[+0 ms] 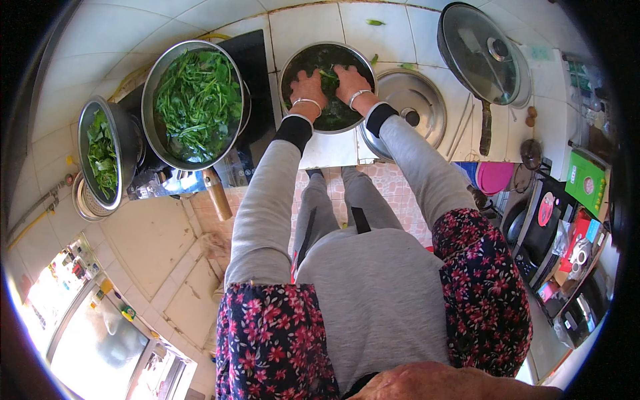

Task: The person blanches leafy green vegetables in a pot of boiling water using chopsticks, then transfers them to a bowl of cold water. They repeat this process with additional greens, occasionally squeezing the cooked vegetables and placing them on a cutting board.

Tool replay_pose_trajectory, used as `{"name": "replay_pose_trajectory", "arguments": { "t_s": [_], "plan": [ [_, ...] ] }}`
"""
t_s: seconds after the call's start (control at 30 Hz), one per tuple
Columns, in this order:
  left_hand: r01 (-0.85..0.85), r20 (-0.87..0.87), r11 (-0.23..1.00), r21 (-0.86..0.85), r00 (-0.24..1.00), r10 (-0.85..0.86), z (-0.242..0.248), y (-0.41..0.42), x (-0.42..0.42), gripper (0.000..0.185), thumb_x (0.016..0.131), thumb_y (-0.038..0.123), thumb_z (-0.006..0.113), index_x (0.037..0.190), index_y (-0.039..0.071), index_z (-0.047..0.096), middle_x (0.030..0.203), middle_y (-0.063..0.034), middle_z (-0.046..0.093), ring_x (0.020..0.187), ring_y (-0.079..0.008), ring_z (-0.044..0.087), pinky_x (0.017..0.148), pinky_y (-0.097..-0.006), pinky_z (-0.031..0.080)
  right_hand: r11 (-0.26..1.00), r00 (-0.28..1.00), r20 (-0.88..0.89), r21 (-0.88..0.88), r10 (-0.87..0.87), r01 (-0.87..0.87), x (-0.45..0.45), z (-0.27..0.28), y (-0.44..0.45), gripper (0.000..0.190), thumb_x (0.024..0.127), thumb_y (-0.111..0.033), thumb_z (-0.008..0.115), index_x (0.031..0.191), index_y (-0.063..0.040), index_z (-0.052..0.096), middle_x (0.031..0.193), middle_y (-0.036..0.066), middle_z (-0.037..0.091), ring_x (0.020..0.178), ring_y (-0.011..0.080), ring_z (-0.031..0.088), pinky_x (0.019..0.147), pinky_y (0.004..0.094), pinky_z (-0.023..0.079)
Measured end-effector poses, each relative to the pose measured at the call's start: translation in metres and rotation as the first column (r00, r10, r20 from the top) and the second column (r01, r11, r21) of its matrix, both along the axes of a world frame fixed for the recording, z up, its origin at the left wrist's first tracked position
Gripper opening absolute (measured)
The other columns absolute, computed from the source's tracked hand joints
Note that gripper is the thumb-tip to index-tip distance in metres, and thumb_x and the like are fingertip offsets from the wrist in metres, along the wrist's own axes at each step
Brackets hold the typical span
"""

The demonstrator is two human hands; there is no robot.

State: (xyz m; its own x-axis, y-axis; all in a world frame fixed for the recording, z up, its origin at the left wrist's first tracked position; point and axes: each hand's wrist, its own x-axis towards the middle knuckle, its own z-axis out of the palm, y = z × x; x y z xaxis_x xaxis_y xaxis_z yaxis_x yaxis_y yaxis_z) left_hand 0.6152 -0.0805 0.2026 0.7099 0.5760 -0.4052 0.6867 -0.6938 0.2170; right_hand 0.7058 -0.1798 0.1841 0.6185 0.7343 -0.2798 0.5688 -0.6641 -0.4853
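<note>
Both my hands are down in a round metal basin (325,131) of dark water with green leaves in it. My left hand (308,90) is on the basin's left side, its fingertips partly below the water. On the right side my right hand (352,85) has its fingers bent among the leaves, beside a lighter green stem (328,74). What either hand grips under the water is hidden. Left of the basin, a wok (145,107) with a wooden handle (217,195) is full of leafy greens (197,102) on the black stove (255,90).
A second metal bowl (119,150) of leaves (101,155) stands at far left. A steel lid (430,110) lies against the basin's right side. Beyond it are metal chopsticks (460,127) and a frying pan with a glass lid (480,55). Loose leaf bits (375,22) lie on the tiled counter.
</note>
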Motion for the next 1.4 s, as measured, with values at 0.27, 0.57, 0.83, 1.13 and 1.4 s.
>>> {"name": "replay_pose_trajectory", "arguments": {
  "t_s": [0.27, 0.57, 0.83, 1.13, 1.4],
  "plan": [
    [-0.080, 0.362, 0.981, -0.178, 0.921, 0.141, -0.021, 0.014, -0.011, 0.062, 0.066, 0.013, 0.076, 0.125, 0.015, 0.054, 0.123, -0.0205, 0.049, 0.107, -0.0475, 0.054, 0.092, -0.0478, 0.047, 0.907, 0.453, -0.890, 0.146, -0.054, 0.395, 0.012, -0.029, -0.006, 0.064, 0.077, -0.019, 0.064, 0.138, -0.008, 0.046, 0.117, 0.013, 0.061, 0.108, 0.0292, 0.061, 0.090, 0.0409, 0.048],
    [-0.247, 0.499, 0.968, 0.048, 0.845, 0.191, 0.040, -0.081, 0.011, 0.067, 0.075, 0.012, 0.068, 0.134, 0.003, 0.039, 0.114, -0.0225, 0.043, 0.103, -0.0431, 0.047, 0.078, -0.0468, 0.054, 0.549, -0.202, -0.935, -0.010, 0.291, 0.836, -0.008, -0.011, -0.014, 0.044, 0.084, -0.048, 0.070, 0.109, -0.013, 0.061, 0.101, 0.006, 0.061, 0.092, 0.0214, 0.061, 0.081, 0.0386, 0.052],
    [0.031, 0.534, 0.998, -0.056, 0.845, 0.004, 0.127, -0.089, -0.011, 0.055, 0.072, 0.005, 0.064, 0.126, 0.005, 0.049, 0.121, -0.0239, 0.051, 0.102, -0.0408, 0.058, 0.085, -0.0453, 0.051, 0.570, -0.301, -0.817, 0.042, 0.492, 0.820, -0.006, 0.028, -0.033, 0.028, 0.087, -0.043, 0.064, 0.095, -0.016, 0.064, 0.092, 0.007, 0.065, 0.088, 0.0222, 0.063, 0.079, 0.0361, 0.053],
    [-0.142, 0.841, 0.975, -0.171, 0.495, 0.220, 0.084, -0.013, -0.068, 0.028, 0.077, -0.010, 0.052, 0.099, 0.002, 0.063, 0.093, -0.0191, 0.062, 0.088, -0.0370, 0.062, 0.075, -0.0403, 0.053, 0.573, -0.315, -0.872, -0.049, 0.374, 0.818, 0.008, 0.077, -0.030, 0.023, 0.083, -0.032, 0.070, 0.092, -0.012, 0.068, 0.094, 0.006, 0.071, 0.085, 0.0245, 0.067, 0.082, 0.0409, 0.055],
    [-0.069, 0.652, 0.997, 0.023, 0.758, 0.037, 0.025, -0.019, -0.107, 0.024, 0.073, -0.007, 0.058, 0.094, 0.001, 0.065, 0.092, -0.0196, 0.061, 0.090, -0.0390, 0.060, 0.080, -0.0433, 0.050, 0.581, -0.254, -0.921, -0.038, 0.295, 0.813, 0.021, 0.107, -0.034, 0.018, 0.085, -0.031, 0.070, 0.087, -0.013, 0.067, 0.087, 0.004, 0.071, 0.081, 0.0225, 0.068, 0.076, 0.0387, 0.057]
  ]
}}
